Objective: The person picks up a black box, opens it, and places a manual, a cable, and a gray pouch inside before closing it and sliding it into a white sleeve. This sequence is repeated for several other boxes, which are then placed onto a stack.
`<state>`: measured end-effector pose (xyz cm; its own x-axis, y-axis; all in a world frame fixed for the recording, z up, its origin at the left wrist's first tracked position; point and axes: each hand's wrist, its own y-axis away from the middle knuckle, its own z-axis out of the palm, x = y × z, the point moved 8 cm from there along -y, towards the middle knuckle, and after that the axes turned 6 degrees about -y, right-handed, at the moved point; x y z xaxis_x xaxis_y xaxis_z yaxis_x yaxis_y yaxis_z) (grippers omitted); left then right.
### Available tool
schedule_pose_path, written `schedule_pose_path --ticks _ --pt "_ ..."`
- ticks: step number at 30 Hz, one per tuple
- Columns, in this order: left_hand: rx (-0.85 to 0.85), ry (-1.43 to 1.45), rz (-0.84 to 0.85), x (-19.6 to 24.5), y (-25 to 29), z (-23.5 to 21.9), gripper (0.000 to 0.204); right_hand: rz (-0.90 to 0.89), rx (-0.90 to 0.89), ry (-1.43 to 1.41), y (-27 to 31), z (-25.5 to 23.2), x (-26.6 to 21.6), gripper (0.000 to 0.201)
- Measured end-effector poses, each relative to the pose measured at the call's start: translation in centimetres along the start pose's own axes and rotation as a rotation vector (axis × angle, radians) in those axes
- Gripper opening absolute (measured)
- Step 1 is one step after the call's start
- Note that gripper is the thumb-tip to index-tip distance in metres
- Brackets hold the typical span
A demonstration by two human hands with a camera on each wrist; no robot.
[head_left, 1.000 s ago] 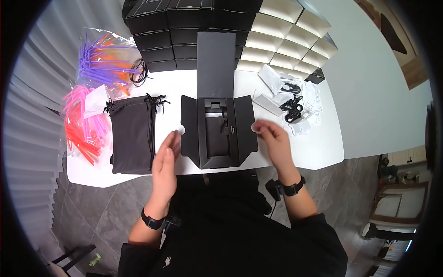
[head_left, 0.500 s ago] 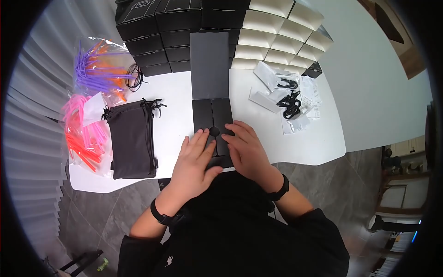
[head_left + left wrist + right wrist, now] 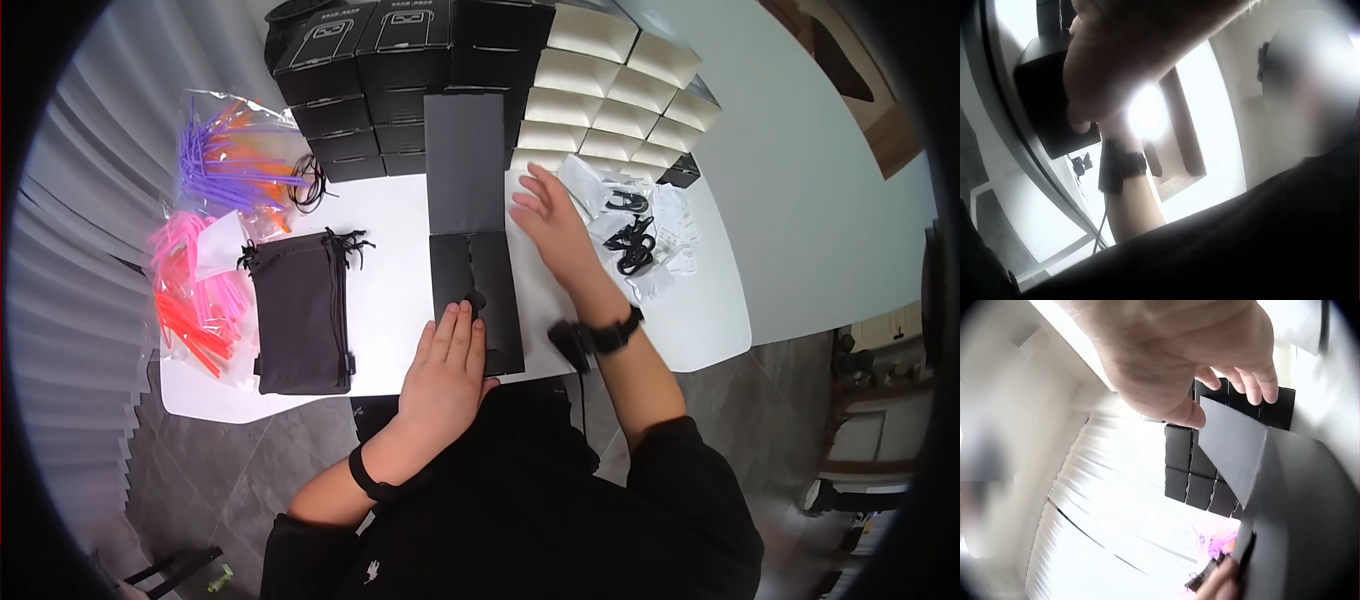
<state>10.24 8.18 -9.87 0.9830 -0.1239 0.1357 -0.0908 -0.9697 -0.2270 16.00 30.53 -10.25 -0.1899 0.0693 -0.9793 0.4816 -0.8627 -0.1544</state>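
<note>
In the head view a black box (image 3: 500, 325) stands at the table's front edge. Its two side flaps are folded inward and meet around a small round cutout; the long lid (image 3: 465, 165) extends away from me, unfolded. My left hand (image 3: 440, 375) lies with straight fingers on the left flap, near the cutout. To the right of the lid, my right hand (image 3: 560, 230) is raised with fingers extended and loosely spread, holding nothing. The right wrist view shows that hand's thumb and fingers (image 3: 1251, 387) near the edge of the lid. The box's contents are hidden.
Stacked black boxes (image 3: 405, 80) and white open-ended boxes (image 3: 590, 75) line the back. Black drawstring pouches (image 3: 300, 320) lie left, beside bags of purple (image 3: 215, 160) and pink sticks (image 3: 190, 245). Coiled black cables (image 3: 635, 245) and white packets (image 3: 585, 185) lie right.
Both side flaps, open a second ago, are now folded in. Both hands came onto them; my right hand has since lifted off and moved forward beside the lid, while the left stays.
</note>
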Motion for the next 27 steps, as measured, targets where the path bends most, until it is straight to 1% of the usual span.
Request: schedule_pose_path --ticks 2,5,8,10,11,13,14,16,17,20,21,24,27 --pt "-0.001 -0.004 -0.004 0.0 0.0 -0.1 0.077 0.182 0.047 -0.095 -3.2 0.3 0.3 0.067" --pt "0.002 -0.004 -0.017 -0.1 0.0 -0.1 0.077 0.218 0.084 -0.122 -5.1 1.0 -0.4 0.055" --pt "0.015 -0.004 -0.038 -0.1 0.2 -0.1 0.076 0.085 -0.011 -0.054 -4.1 1.8 -3.0 0.037" --pt "0.041 0.036 -0.038 -0.2 0.1 -1.0 0.073 0.041 -0.049 0.152 -2.1 1.5 -4.4 0.026" --pt "0.087 0.165 -0.068 -0.9 0.4 -1.6 0.071 0.015 -0.065 0.255 -0.9 1.4 -5.0 0.021" --pt "0.176 0.427 -0.122 -2.7 1.2 -2.7 0.066 -0.235 -0.102 0.295 2.5 2.0 -6.8 0.021" --pt "0.298 0.605 -0.196 -3.9 2.0 -3.4 0.065 -0.353 -0.117 0.315 4.6 2.3 -7.4 0.022" --pt "0.422 0.752 -0.3 -5.5 2.7 -4.3 0.066 -0.37 -0.087 0.44 8.2 2.4 -7.0 0.027" --pt "0.43 0.796 -0.334 -5.8 2.8 -4.4 0.07 -0.38 -0.075 0.501 9.8 2.5 -6.7 0.03" --pt "0.378 0.654 -0.21 -5.2 2.7 -3.9 0.074 -0.342 -0.076 0.569 13.2 2.5 -4.8 0.038" --pt "0.364 0.591 -0.2 -4.8 2.7 -3.8 0.072 -0.317 -0.064 0.538 14.1 2.5 -4.6 0.042" --pt "0.331 0.544 -0.2 -4.1 3.0 -2.5 0.064 -0.256 -0.065 0.499 15.8 2.1 -3.7 0.043" --pt "0.34 0.513 -0.204 -4.0 3.1 -1.6 0.055 -0.294 -0.11 0.499 16.7 2.5 -3.2 0.041"
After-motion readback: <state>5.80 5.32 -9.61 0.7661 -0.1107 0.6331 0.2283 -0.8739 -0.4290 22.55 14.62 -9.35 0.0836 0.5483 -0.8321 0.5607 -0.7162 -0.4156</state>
